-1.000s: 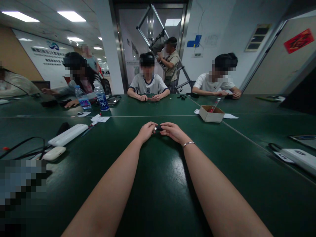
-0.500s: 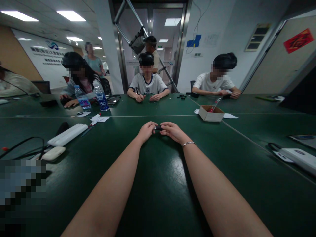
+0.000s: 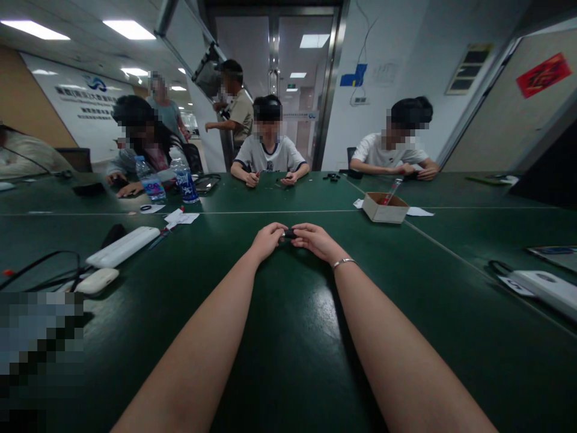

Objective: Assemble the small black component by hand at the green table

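Between my two hands, just above the green table (image 3: 288, 337), is a small black stick with a silvery end (image 3: 289, 234); its exact kind is too small to make out. The fingertips of my left hand (image 3: 268, 240) pinch the silvery left end. From the other side, my right hand (image 3: 316, 240) grips the black right end with thumb and fingers, a metal bracelet on that wrist. My fingers cover part of the stick.
Ahead on the right stands a small open box (image 3: 385, 210) with a clear tube in it. To the left are two water bottles (image 3: 186, 183), paper scraps (image 3: 181, 217) and a white power bank (image 3: 124, 246). Several people sit across the table; one person (image 3: 238, 105) stands behind.
My hands and the black stick hold almost the same place. In the background, a standing person and a metal frame have shifted left. The person opposite has moved their hands slightly.
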A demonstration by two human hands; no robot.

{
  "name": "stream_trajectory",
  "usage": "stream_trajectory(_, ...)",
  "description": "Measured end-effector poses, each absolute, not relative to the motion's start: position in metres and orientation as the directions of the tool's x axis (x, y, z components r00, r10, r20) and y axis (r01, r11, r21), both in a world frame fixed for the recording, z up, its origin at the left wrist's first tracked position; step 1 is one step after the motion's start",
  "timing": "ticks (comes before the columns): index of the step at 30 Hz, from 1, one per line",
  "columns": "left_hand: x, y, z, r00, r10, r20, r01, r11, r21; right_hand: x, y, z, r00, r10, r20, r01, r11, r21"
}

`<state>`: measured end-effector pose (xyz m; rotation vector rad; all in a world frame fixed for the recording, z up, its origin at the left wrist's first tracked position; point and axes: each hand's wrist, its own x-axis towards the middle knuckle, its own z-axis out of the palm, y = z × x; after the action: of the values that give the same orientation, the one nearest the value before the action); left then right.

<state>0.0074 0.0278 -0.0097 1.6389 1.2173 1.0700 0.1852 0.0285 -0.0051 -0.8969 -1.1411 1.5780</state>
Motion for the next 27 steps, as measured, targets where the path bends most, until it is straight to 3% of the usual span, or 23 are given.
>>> stream_trajectory(27, 0.0069, 0.0327, -0.0132, 0.180, 0.959, 0.220, 0.257, -0.261, 0.930, 0.1837, 0.0240, 0.0002, -0.258, 0.965, -0.049, -0.276, -0.123, -0.953)
